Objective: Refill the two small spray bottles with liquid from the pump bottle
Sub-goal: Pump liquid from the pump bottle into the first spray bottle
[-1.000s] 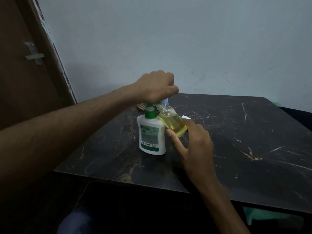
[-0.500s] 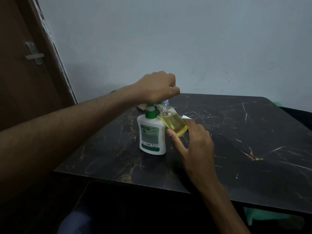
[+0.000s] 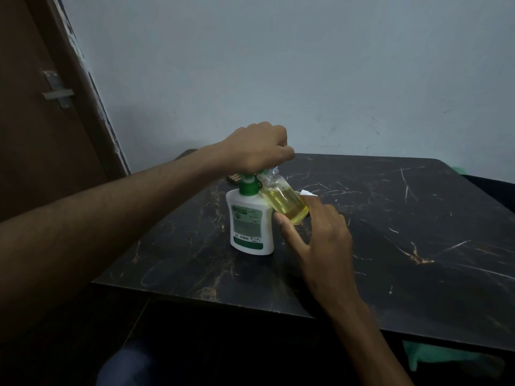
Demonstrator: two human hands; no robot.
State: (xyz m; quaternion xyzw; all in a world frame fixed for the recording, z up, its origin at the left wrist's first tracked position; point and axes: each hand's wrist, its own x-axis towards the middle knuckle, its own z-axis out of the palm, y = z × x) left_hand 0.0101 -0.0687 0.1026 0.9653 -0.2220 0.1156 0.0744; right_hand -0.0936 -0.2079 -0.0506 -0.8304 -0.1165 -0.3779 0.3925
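Pump bottle (image 3: 249, 222), white with a green collar and a green-and-white label, stands upright on the dark marbled worktop (image 3: 390, 246), toward its near left part. Left hand (image 3: 257, 150) sits clenched over the bottle's pump head, fingers curled down around it. Tilted against the bottle's right shoulder is a small clear spray bottle (image 3: 284, 200), mostly full of yellow liquid, its open neck up under the pump. Right hand (image 3: 320, 238) grips that small bottle's lower end between thumb and fingers. A blue-tinted object just behind the pump head is too hidden to identify.
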